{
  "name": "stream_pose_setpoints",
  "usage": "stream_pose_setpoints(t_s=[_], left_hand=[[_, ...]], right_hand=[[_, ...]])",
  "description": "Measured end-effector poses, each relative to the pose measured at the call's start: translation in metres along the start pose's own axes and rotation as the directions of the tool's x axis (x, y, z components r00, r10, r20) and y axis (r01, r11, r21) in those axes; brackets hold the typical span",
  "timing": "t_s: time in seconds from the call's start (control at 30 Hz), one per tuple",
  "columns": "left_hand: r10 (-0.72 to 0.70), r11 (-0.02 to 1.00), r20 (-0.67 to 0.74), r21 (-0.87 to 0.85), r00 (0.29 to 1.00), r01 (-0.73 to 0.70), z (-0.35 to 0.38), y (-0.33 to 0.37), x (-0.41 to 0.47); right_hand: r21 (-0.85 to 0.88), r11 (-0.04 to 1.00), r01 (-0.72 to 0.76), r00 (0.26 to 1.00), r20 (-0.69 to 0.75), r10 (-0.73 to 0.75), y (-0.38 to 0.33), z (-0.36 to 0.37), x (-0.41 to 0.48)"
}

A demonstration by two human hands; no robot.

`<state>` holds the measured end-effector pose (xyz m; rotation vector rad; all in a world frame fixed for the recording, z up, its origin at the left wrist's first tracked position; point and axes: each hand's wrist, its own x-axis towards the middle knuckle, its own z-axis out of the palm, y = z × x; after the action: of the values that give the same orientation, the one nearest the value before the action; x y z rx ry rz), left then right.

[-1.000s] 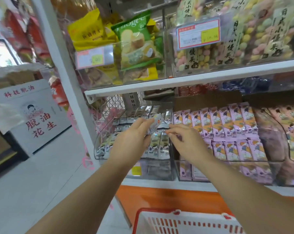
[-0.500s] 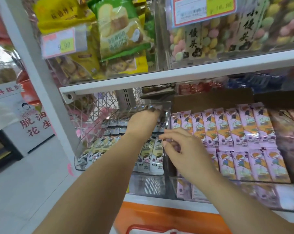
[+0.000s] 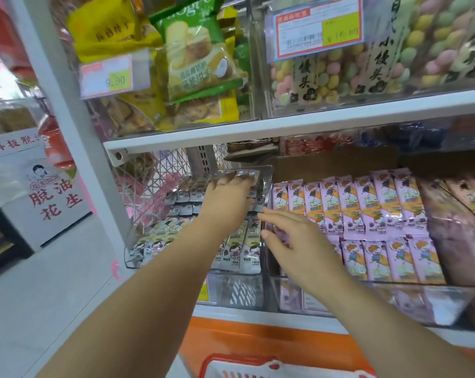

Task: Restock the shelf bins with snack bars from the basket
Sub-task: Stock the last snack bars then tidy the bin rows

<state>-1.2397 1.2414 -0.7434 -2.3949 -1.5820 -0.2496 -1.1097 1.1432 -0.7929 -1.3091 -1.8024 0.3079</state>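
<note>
Two risks exist: the left hand [image 3: 225,197], grip indiscernible, may topple cream-wrapped snack bars [image 3: 247,249] in the clear plastic bin [image 3: 130,255], and the spread, empty right hand [image 3: 296,241] may nudge pink-wrapped snack bars [image 3: 367,208].

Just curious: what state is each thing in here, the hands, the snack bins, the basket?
clear bin: nearly full of cream bars.
pink bars: packed in rows.
left hand: deep in the clear bin, fingers at its back row; grip unclear.
right hand: open, fingers straight, by the wall between bins.
basket: only its rim shows; contents hidden.
</note>
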Motion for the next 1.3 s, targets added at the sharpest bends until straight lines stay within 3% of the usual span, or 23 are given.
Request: stream_pose_setpoints(t_s=[0.07, 0.17, 0.23, 0.33, 0.43, 0.53, 0.63, 0.73, 0.87, 0.93, 1.1, 1.3], left_hand=[[-0.01, 0.979, -0.172, -0.202, 0.985, -0.025, -0.001, 0.0, -0.031], [-0.118, 0.899, -0.4, -0.433, 0.909, -0.074, 0.005, 0.002, -0.087], [-0.156, 0.86, -0.421, -0.504, 0.894, -0.087, 0.016, 0.005, -0.127], [-0.126, 0.841, -0.406, -0.527, 0.905, -0.119, 0.039, 0.009, -0.183], [-0.081, 0.862, -0.323, -0.498, 0.943, -0.096, 0.08, 0.015, -0.235], [0.003, 0.874, -0.134, -0.481, 0.991, -0.068, 0.127, 0.02, -0.28], [0.09, 0.867, 0.169, -0.498, 0.982, 0.006, 0.161, 0.026, -0.307], [0.138, 0.882, 0.465, -0.459, 0.874, 0.104, 0.194, 0.033, -0.322], [0.266, 0.894, 0.759, -0.425, 0.594, 0.143, 0.231, 0.052, -0.344], [0.302, 0.89, 0.83, -0.422, 0.469, 0.173, 0.241, 0.063, -0.354], [0.365, 0.872, 0.877, -0.44, 0.311, 0.215, 0.245, 0.071, -0.365], [0.356, 0.874, 0.912, -0.403, 0.206, 0.273, 0.246, 0.075, -0.369]], right_hand=[[-0.091, 0.994, 0.054, 0.998, -0.029, -0.056, -0.007, -0.005, -0.004], [-0.08, 0.984, 0.157, 0.981, -0.105, -0.165, -0.023, -0.011, -0.007], [-0.032, 0.975, 0.221, 0.971, -0.086, -0.223, -0.033, -0.009, -0.016], [0.047, 0.969, 0.243, 0.966, 0.078, -0.246, -0.039, 0.007, -0.051], [0.038, 0.981, 0.19, 0.933, 0.303, -0.192, -0.018, 0.034, -0.102], [0.01, 1.0, -0.028, 0.889, 0.458, 0.02, 0.026, 0.06, -0.152], [-0.031, 0.959, -0.281, 0.736, 0.635, 0.237, 0.073, 0.081, -0.203], [-0.249, 0.933, -0.261, 0.492, 0.797, 0.35, 0.105, 0.097, -0.248], [-0.412, 0.897, -0.159, 0.197, 0.877, 0.438, 0.126, 0.11, -0.296], [-0.447, 0.885, -0.133, 0.105, 0.881, 0.461, 0.133, 0.12, -0.316], [-0.46, 0.88, -0.119, 0.073, 0.88, 0.47, 0.141, 0.134, -0.346], [-0.414, 0.899, -0.141, 0.18, 0.883, 0.434, 0.135, 0.134, -0.343]])
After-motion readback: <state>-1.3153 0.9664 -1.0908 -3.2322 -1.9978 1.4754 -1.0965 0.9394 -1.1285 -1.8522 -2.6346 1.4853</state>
